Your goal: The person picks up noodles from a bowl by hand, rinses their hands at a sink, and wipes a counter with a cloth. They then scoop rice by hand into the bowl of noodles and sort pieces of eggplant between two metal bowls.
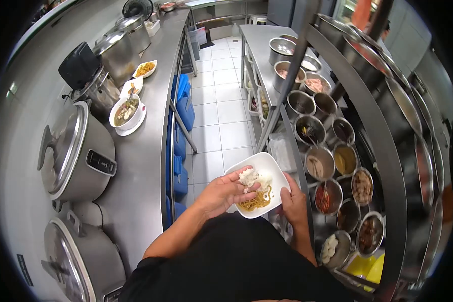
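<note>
A white square bowl [275,173] is held in front of my body, tilted a little toward me. My right hand [294,204] grips its right side, thumb over the rim. Inside the bowl, my left hand [229,192] has its thumb and fingers around a clump of white rice [248,176], and some grains cling to the fingers. Brown noodles [257,202] lie just below these fingers, at the near side of the bowl. More rice shows to the right of the fingertips.
Rice cookers [78,156] line the left steel counter [148,110], with a soup bowl [127,114] and small dishes behind. On my right, several metal ingredient pots [319,163] sit beside a dark rack post [292,75]. Blue bins [185,108] stand under the left counter along the tiled aisle [221,110].
</note>
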A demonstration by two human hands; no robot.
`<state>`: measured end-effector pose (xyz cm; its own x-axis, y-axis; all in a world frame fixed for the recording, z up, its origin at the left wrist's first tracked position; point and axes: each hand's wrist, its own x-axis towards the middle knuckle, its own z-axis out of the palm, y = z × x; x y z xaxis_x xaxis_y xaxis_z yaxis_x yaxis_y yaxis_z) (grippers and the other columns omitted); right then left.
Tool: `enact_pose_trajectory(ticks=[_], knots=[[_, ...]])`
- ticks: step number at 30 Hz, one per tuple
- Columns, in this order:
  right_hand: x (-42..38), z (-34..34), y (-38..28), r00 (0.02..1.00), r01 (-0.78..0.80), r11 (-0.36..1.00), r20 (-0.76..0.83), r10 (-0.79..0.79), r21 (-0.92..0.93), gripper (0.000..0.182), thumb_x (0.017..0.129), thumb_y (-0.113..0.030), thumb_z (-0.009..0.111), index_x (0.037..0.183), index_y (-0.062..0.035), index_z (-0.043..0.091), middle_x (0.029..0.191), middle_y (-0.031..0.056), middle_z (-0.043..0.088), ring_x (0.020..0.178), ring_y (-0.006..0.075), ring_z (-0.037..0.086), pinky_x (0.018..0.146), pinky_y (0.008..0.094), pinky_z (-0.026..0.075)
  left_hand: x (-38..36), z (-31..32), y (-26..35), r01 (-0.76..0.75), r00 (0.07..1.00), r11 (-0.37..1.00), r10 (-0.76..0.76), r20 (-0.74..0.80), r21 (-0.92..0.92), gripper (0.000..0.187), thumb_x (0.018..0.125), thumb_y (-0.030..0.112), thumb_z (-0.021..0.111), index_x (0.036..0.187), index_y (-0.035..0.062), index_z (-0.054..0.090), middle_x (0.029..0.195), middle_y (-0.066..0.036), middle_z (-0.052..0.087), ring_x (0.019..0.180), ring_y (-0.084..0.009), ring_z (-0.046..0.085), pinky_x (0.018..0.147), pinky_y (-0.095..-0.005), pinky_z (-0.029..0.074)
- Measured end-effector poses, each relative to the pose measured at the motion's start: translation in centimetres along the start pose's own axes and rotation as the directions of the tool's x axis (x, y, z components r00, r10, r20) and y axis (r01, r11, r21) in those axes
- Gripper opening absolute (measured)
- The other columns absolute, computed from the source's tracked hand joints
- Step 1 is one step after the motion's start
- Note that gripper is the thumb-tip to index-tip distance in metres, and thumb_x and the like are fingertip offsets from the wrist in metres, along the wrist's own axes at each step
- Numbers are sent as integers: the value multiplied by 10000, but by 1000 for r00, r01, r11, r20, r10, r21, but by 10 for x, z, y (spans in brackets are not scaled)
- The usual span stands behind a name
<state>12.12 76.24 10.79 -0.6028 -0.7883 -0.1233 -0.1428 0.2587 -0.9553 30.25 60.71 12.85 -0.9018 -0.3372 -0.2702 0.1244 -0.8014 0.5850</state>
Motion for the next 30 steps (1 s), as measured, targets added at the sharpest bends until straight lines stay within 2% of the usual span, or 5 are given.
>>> enact_pose_trajectory(ticks=[11,22,24,27,30], knots=[[209,68,-67,1000,1,996,10,-2,85,413,967,-114,459,1358,-20,552,763,44,656,543,80,575,471,257,476,124,-68,179,-25,998,999,22,52,43,479,1004,96,561,1456,-5,438,1394,-112,546,1251,-273,583,1019,-342,530],[367,110,-148,985,150,986,-100,-143,73,417,963,-112,503,1361,3,553,905,67,708,777,75,611,703,253,499,201,-27,432,69,907,853,-270,323,517,561,978,19,539,1469,-137,316,1418,-311,479,1270,-399,552,988,-395,524],[394,118,-159,990,100,984,-110,-84,147,419,956,-104,509,1351,27,555,972,98,713,864,95,614,789,264,492,245,-49,462,-329,627,744,-288,724,581,598,989,-23,464,1499,-161,185,1463,-363,397,1354,-403,466,1110,-412,389],[440,126,-169,995,41,978,-93,-22,206,428,951,-99,516,1354,42,548,1012,121,711,905,109,617,816,261,490,267,-47,477,-122,731,907,-194,655,404,636,973,4,551,1552,38,290,1391,-155,572,1299,-232,542,1149,-351,335],[502,131,-167,991,106,983,-91,-93,148,430,950,-97,519,1357,41,545,1009,117,711,888,101,613,805,257,491,339,-61,476,-679,521,687,203,829,259,627,873,-46,505,1463,-148,318,1221,-270,592,1023,-338,585,908,-389,464]])
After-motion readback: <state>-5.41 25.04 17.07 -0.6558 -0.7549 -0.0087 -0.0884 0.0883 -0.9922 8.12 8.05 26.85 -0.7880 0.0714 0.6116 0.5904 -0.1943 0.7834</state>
